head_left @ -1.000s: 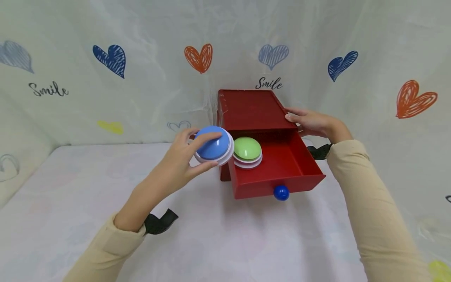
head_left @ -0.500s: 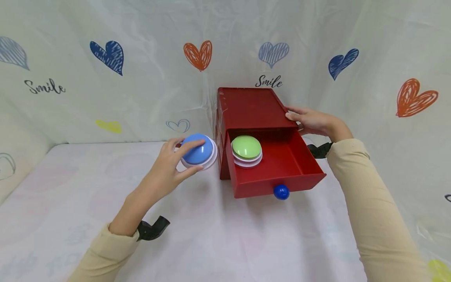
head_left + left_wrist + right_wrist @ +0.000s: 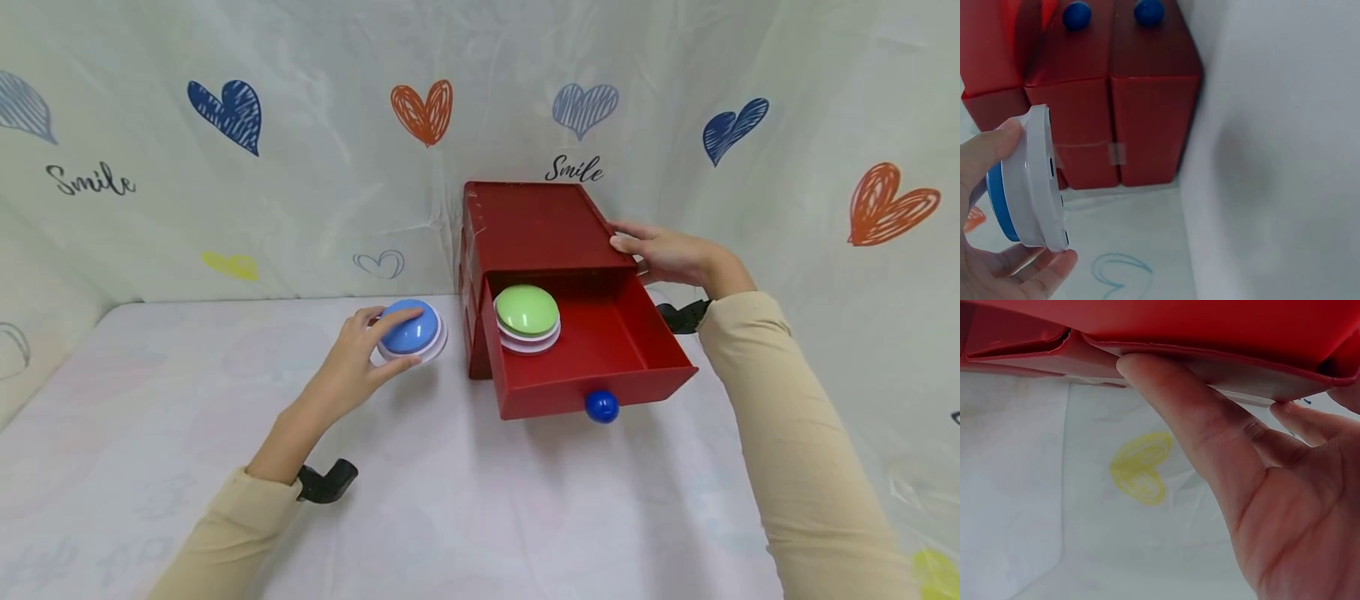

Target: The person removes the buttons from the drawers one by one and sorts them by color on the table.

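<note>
Disc [image 3: 414,335], glossy blue dome on round white base, pinched in left hand [image 3: 351,367]; right hand [image 3: 678,257] rests, fingers part-hidden, seemingly straight, against smooth red box [image 3: 542,227].

In the head view you lose the underside of the blue-domed disc [image 3: 411,329], and your left hand [image 3: 348,358] hides its left rim. Your right hand [image 3: 671,258] has fingers partly tucked behind the red cabinet [image 3: 543,225], whose lower front hides behind the open drawer [image 3: 551,400]. Your sleeves [image 3: 795,442] get chopped at the near edge; the tablecloth marks [image 3: 137,550] are way too faint to read.
</note>
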A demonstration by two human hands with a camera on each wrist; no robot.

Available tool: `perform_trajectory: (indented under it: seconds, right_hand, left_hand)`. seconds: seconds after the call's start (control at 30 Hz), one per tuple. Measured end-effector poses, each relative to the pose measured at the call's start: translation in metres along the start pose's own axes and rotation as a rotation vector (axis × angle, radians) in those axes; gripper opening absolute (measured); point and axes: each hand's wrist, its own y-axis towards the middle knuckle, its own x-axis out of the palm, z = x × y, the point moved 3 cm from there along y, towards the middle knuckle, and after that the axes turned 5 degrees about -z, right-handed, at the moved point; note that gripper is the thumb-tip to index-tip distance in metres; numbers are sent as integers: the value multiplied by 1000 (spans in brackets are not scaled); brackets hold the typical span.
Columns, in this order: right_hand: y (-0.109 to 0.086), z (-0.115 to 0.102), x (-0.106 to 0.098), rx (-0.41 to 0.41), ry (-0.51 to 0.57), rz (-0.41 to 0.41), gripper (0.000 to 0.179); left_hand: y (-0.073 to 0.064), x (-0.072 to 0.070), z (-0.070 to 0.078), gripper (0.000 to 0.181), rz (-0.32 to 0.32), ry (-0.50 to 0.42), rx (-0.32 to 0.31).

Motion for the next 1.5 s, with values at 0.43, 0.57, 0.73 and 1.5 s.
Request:
perform_trajectory:
  seconds: [0.43, 0.57, 0.73, 1.5]
  right_hand:
    - [0, -1, -1, 8, 8, -2, 71]
    - [0, -1, -1, 9, 6, -5, 72]
    - [0, -1, -1, 10, 3, 0, 72]
    - [1, 0, 0, 1, 8, -17, 72]
  left_hand:
    - [11, 24, -38, 59, -96, -47, -56]
    - [14, 29, -46, 60, -132, -43, -91]
    - [18, 35, -53, 58, -181, -17, -108]
    - [20, 48, -64, 56, -256, 98, -124]
